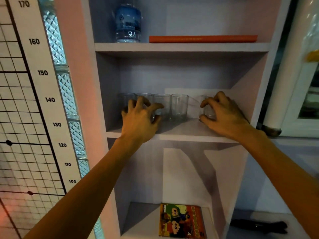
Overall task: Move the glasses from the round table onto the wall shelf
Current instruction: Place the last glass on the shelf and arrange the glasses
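Several clear glasses stand in a row on the middle board of the wall shelf (181, 133); the one furthest right in the row (179, 107) stands free. My left hand (139, 121) hovers in front of the left glasses (162, 104), fingers spread and curled like a claw, holding nothing that I can see. My right hand (224, 116) is at the right end of the same board. Its thumb and fingers wrap a further clear glass (209, 110), which stands apart from the row. The round table is out of view.
A blue water bottle (127, 23) and a flat orange book (202, 38) occupy the board above. A comic book (181, 219) lies on the bottom board. A height chart (43, 73) and glass blocks flank the shelf on the left, a white door frame on the right.
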